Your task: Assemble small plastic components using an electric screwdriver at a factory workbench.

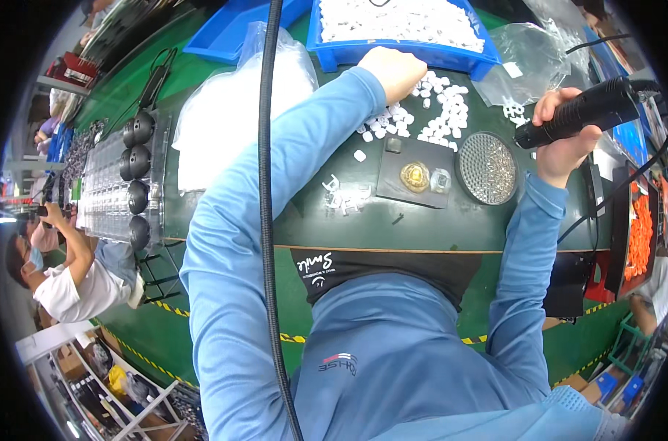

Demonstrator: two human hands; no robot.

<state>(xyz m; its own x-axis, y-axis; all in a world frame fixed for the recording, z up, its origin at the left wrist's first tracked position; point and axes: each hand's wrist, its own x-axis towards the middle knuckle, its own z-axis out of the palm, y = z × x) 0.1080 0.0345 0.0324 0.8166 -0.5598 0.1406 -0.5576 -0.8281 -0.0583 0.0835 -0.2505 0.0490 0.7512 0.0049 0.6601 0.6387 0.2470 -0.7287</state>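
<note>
My right hand [563,152], at the right, is wrapped round a black electric screwdriver [591,112], tilted above the table. My left hand [395,72] reaches far forward to the front of a blue bin [407,53] full of small white parts. Its fingers are curled, and whatever they hold is hidden. Beside it, loose white plastic parts [445,117] lie in a pile. Nearer to me sits a dark square fixture [393,165] with a round brass-coloured piece [415,177] and a clear piece [440,180]. A round dish [464,167] of small metal screws stands to its right.
White branched scraps [346,197] lie left of the fixture. A large white plastic bag [223,125] covers the left of the table. Clear trays [106,184] with black domes [137,197] stand farther left. A black cable [266,184] hangs across the view.
</note>
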